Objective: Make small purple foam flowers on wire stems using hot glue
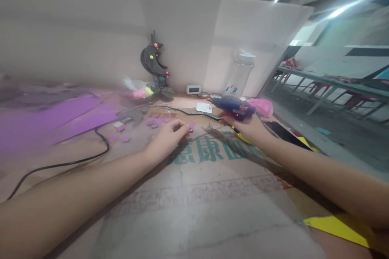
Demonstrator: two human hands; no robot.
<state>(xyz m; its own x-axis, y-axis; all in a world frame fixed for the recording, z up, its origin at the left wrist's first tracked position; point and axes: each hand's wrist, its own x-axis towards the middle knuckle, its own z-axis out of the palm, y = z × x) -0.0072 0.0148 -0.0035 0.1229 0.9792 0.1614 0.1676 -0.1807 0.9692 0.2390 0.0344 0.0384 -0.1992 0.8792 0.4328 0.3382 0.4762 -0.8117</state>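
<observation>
My left hand [170, 135] is closed in a pinch over the table, with a small purple foam-like piece [191, 126] at its fingertips. Wrapped around the handle of a dark blue hot glue gun [226, 105] is my right hand [247, 126]; a small red light glows on the gun's body, and its nozzle points left. Several small purple cut pieces [156, 122] lie just beyond my left hand. Between my hands rests a thin brownish tangle [215, 131], too blurred to name. A white card [204, 107] lies behind it.
A black cord [75, 160] curves across the left, beside large purple sheets [82, 115]. A dark crescent-shaped ornament [153, 60], a small digital clock [193, 89] and a clear bottle [240, 73] stand along the back. A phone [284, 132] and yellow sheet [340, 228] lie right.
</observation>
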